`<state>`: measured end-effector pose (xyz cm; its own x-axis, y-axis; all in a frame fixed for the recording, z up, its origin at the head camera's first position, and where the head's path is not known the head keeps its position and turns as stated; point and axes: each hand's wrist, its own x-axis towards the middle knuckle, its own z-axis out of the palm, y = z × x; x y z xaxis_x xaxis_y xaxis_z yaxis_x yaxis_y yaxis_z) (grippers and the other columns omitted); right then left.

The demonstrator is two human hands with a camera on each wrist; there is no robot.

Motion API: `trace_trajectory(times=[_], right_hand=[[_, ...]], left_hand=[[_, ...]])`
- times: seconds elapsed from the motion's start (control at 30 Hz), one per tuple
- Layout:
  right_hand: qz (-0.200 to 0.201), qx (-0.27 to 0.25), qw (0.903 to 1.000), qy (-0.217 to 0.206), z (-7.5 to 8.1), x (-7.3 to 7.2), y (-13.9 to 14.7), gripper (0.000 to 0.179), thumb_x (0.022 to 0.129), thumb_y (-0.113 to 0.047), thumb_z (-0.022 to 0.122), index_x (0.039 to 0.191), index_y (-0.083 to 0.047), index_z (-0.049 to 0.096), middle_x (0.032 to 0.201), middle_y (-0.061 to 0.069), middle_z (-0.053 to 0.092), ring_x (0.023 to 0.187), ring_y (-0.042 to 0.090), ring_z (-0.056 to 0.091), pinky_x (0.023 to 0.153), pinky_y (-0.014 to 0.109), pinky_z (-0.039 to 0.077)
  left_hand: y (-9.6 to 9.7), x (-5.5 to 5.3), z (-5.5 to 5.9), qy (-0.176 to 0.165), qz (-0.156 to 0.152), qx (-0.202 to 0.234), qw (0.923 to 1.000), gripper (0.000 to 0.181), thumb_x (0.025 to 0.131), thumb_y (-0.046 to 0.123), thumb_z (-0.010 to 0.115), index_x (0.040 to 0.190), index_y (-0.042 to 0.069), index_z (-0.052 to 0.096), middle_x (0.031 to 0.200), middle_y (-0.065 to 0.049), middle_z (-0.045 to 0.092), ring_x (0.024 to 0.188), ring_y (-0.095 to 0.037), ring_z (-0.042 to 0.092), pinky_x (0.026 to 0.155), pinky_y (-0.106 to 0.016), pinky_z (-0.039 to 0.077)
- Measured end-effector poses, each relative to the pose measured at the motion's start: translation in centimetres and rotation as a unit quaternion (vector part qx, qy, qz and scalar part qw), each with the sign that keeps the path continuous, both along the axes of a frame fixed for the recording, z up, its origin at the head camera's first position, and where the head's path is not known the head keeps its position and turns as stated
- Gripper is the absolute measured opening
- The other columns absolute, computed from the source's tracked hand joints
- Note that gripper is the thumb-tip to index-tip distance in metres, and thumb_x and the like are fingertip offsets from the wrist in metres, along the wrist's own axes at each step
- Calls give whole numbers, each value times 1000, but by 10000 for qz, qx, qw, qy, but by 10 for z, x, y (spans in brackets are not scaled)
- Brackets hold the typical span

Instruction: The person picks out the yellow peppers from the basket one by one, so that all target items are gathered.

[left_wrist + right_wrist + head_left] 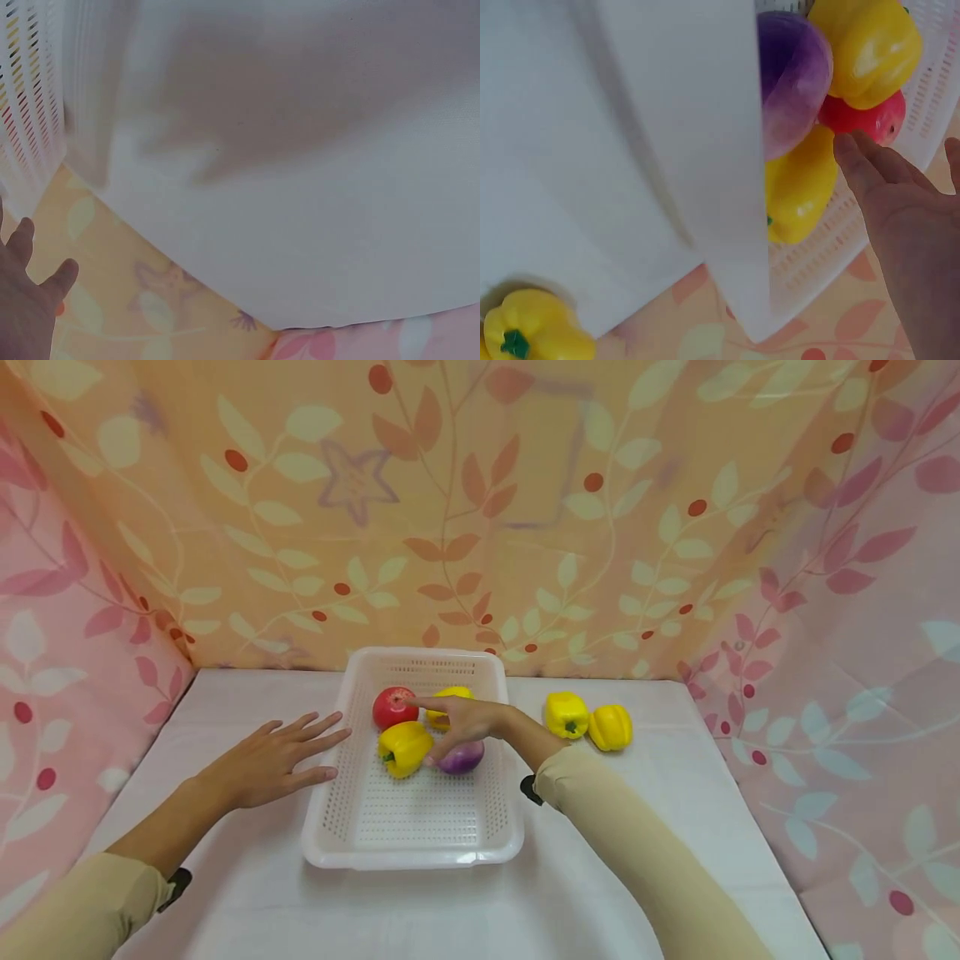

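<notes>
A white perforated plastic basket (416,831) holds a red round fruit (393,708), two yellow bell peppers (406,748) and a glossy purple vegetable (462,758). My right hand (468,724) reaches over the basket's right rim with nothing in its grasp. Its fingers extend above the produce, partly covering the rear yellow pepper (802,187) and the purple vegetable (799,82). To the left of the basket, my left hand (273,764) hovers with spread fingers, fingertips right at the left rim. The left wrist view catches only part of that hand (30,292), beside the basket wall (34,112).
Two more yellow bell peppers (567,715) sit side by side on the white-covered table (600,827), right of the basket. Floral cloth (480,527) hangs behind the table and along both sides.
</notes>
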<state>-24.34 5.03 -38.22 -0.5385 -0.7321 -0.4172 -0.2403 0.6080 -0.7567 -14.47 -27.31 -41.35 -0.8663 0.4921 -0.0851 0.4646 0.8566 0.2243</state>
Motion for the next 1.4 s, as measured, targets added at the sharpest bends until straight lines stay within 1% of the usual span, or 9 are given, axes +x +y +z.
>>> trace_trajectory(times=[0.13, 0.23, 0.43, 0.53, 0.67, 0.77, 1.0, 1.17, 1.4], right_hand=[[74, 169, 9998, 43, -8, 0, -8, 100, 78, -35, 84, 159, -29, 25, 164, 11, 22, 147, 37, 28, 114, 54, 34], [119, 278, 9995, -5, -11, -1, -13, 99, 78, -36, 83, 159, -31, 26, 163, 8, 25, 145, 37, 31, 112, 53, 36], [29, 602, 9982, 72, -13, -3, -22, 97, 77, -39, 85, 157, -35, 30, 161, 2, 30, 145, 32, 31, 116, 54, 30], [-27, 759, 9970, 173, -14, -2, -27, 97, 76, -39, 86, 156, -35, 31, 160, 2, 31, 145, 30, 28, 117, 56, 26], [-150, 938, 9950, 296, -16, -2, -31, 93, 77, -34, 85, 155, -35, 35, 159, 1, 34, 145, 28, 29, 117, 56, 25], [-206, 1064, 9934, 368, -17, -2, -34, 86, 80, -31, 84, 153, -36, 39, 156, -2, 38, 141, 26, 34, 117, 55, 26], [-437, 1086, 9931, 88, -27, -1, -41, 79, 83, -22, 81, 150, -39, 43, 149, -3, 44, 134, 26, 38, 114, 57, 29], [-380, 1008, 9942, 77, -34, -1, -48, 82, 83, -16, 81, 152, -33, 41, 147, -1, 45, 133, 27, 38, 116, 55, 27], [-530, 1179, 9916, 6, -36, -2, -55, 85, 79, -17, 84, 151, -35, 42, 146, -2, 44, 136, 27, 36, 116, 57, 27]], left_hand=[[2, -1, -1, -23, 6, 7, 10000, 71, 96, 64, 46, 156, 28, 34, 163, -6, 26, 147, -43, 22, 109, -74, 19], [2, -1, -2, -53, 17, -1, 10000, 71, 96, 64, 46, 156, 28, 34, 163, -6, 25, 148, -43, 21, 110, -74, 18], [1, -2, -1, 10, 9, -21, 10000, 71, 96, 65, 45, 156, 28, 34, 163, -6, 27, 147, -44, 22, 109, -74, 20], [2, -2, -1, 5, -7, -9, 10000, 71, 96, 65, 45, 156, 28, 34, 163, -7, 27, 147, -43, 22, 109, -74, 21], [2, -2, 0, -1, -16, -5, 10000, 70, 96, 64, 45, 156, 29, 33, 163, -6, 26, 148, -43, 22, 109, -74, 20], [2, -2, 1, 5, -24, -17, 10000, 70, 97, 64, 45, 156, 29, 34, 163, -6, 26, 147, -43, 23, 109, -74, 21], [2, -1, 4, 7, -36, -36, 10000, 69, 97, 62, 46, 156, 28, 35, 163, -6, 27, 147, -43, 24, 109, -73, 22], [3, -2, 2, 32, -62, -9, 10000, 68, 97, 62, 46, 156, 28, 35, 163, -6, 27, 147, -43, 23, 109, -73, 22], [1, -2, 1, 166, -139, -17, 9998, 68, 97, 62, 46, 155, 27, 36, 163, -5, 28, 147, -41, 24, 108, -72, 25]])
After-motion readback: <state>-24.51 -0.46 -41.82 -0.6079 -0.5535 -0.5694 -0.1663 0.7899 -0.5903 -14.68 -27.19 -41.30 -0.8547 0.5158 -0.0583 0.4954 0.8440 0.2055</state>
